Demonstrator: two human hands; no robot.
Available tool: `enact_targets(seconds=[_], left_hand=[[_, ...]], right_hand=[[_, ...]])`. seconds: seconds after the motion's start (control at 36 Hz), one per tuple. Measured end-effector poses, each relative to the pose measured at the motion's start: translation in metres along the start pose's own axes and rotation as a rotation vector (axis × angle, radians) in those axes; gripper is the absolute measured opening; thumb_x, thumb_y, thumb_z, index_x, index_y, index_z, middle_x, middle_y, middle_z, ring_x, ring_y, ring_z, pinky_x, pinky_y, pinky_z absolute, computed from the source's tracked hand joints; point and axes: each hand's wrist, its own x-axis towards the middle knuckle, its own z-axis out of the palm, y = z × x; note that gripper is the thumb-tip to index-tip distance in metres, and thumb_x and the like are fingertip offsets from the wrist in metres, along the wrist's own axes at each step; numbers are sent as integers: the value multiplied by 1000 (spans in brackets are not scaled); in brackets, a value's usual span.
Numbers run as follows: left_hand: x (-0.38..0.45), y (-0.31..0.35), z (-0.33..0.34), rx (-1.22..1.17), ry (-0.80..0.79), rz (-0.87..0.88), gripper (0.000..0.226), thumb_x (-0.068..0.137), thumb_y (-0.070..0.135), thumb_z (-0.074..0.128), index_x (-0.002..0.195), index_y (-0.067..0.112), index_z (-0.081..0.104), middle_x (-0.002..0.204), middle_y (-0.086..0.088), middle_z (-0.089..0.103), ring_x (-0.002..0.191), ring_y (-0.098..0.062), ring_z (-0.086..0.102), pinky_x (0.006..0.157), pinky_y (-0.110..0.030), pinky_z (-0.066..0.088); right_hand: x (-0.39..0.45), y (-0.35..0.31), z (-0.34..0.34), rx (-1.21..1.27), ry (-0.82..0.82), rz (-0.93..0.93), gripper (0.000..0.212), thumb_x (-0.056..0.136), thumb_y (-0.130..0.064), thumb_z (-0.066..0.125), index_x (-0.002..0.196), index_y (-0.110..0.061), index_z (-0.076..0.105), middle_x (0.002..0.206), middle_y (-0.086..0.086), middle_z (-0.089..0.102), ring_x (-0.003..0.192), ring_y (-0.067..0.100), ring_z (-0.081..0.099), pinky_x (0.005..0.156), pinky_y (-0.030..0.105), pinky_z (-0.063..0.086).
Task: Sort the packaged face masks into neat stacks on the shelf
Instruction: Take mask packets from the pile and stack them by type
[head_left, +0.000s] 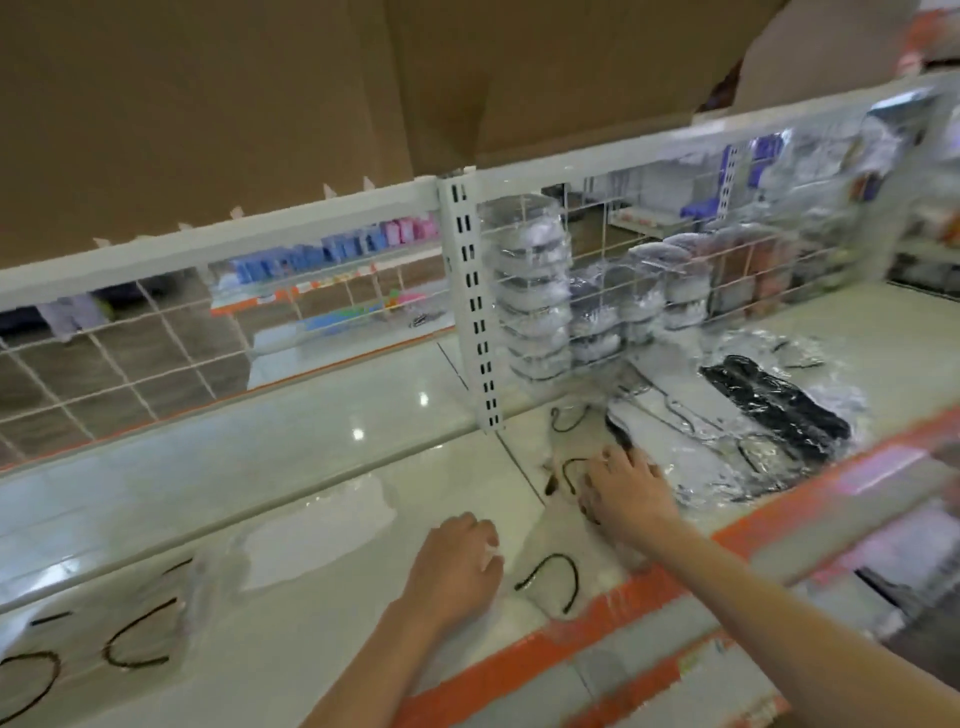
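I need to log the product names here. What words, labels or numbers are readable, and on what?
None are readable.
Packaged face masks: no print visible through the wrap.
Orange shelf-edge strip: any print is blurred.
Bottles on the far shelves: labels too small and blurred.

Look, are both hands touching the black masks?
No, the black masks lie apart to the right; the right hand rests on a clear pack nearer, and the left hand is on the shelf.
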Motion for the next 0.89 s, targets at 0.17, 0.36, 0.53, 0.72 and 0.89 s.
enact_targets(seconds=[0.17,0.36,0.53,0.72,0.89], left_hand=[[26,51,18,-92,-25,89,33,93,38,46,122,23,54,122,5,46,113,-12,43,96,-24,36],[45,69,27,-8,-68,-125,59,84,51,58,131,19,42,126,-2,43,118,-21,41,99,-33,37],[61,70,18,-306,-165,-317,34,74,22,74,97,19,49,91,4,53,83,-13,52,68,-20,40],[61,61,4,-630,-179,-494,32,74,-1,61,59,16,38,62,2,37,55,-9,35,47,-21,25],[45,44,-5,-975,-12,-749,30,78,-8,54,60,11,40,60,-4,37,54,-14,36,42,-19,26]], right_hand=[[11,58,6,38,-73,-23,41,101,-39,21,140,-30,32,143,-1,34,133,21,30,106,42,28],[29,78,0,62,-70,-22,42,101,-38,23,138,-26,37,141,3,38,131,23,33,105,43,29],[39,69,-2,65,-33,-76,47,93,-45,41,126,-13,50,135,6,39,128,24,33,106,40,31],[45,68,5,115,-101,-165,75,81,-66,50,139,-22,32,147,2,28,134,25,32,109,42,27],[47,58,9,57,-109,-208,72,80,-68,47,141,-31,32,145,2,31,135,28,25,109,46,23]])
